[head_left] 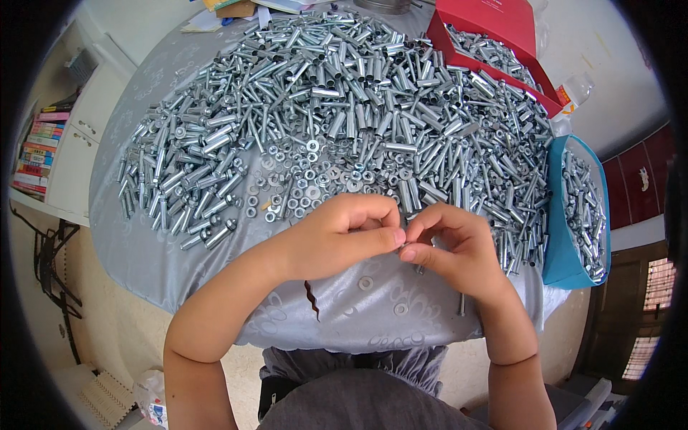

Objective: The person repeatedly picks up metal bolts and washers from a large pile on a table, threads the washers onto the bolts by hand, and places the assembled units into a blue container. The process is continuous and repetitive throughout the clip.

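Above the near part of the table, my left hand (342, 235) and my right hand (459, 247) meet fingertip to fingertip. Both are closed in a pinch around something small, mostly hidden by the fingers; I cannot make out its kind. Just beyond them lie loose nuts and washers (313, 192), with metal sleeves (349, 123) heaped farther back. Two flat washers, one nearer my hands (365, 283) and one closer to the edge (400, 309), rest on the cloth below. A bolt (462, 304) sits beside my right wrist.
A grey patterned cloth (279, 315) covers the table. Sleeve anchors with nuts (208, 193) are gathered on the left. A red box (496, 25) at the back right and a blue container (573, 265) at the right edge hold metal parts. A dark wavy strip (312, 299) shows near the front.
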Tool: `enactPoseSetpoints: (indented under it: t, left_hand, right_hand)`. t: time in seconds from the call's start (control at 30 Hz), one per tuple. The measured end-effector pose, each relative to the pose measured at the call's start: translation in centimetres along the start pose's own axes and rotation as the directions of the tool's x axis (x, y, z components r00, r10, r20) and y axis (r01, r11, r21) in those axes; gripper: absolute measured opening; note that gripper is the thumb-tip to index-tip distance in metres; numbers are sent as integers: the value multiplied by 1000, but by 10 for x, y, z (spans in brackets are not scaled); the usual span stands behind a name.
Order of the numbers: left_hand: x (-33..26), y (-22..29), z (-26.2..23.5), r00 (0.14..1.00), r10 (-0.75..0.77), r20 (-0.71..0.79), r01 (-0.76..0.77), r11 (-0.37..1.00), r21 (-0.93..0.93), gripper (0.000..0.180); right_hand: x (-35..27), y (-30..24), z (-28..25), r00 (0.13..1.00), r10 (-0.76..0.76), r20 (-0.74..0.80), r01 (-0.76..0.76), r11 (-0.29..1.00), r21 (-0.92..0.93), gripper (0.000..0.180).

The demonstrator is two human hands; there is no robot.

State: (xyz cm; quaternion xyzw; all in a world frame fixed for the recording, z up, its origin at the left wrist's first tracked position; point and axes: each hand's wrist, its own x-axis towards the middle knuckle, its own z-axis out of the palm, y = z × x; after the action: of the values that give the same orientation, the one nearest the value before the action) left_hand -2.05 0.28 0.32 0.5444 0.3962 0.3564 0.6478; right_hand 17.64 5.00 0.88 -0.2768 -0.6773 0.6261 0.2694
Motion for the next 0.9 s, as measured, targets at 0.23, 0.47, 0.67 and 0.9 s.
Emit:
enactPoseSetpoints:
  t: [0.23, 0.47, 0.67, 0.9]
  left_hand:
    - [-1, 1, 1, 1000, 24, -18, -23, 998, 61, 19]
    - [2, -7, 4, 998, 29, -54, -25, 996, 89, 18]
    - [5, -8, 10, 995, 73, -66, -62, 987, 151, 24]
    - [-1, 2, 9, 999, 39, -27, -38, 999, 31, 19]
  right_hand:
    - [1, 1, -4, 955, -294, 36, 285, 875, -392, 20]
    - [3, 2, 3, 936, -350, 45, 333, 832, -443, 17]
    - [5, 7, 2, 912, -409, 28, 375, 804, -461, 20]
    - [-1, 2, -1, 1000, 2, 10, -2, 999, 51, 14]
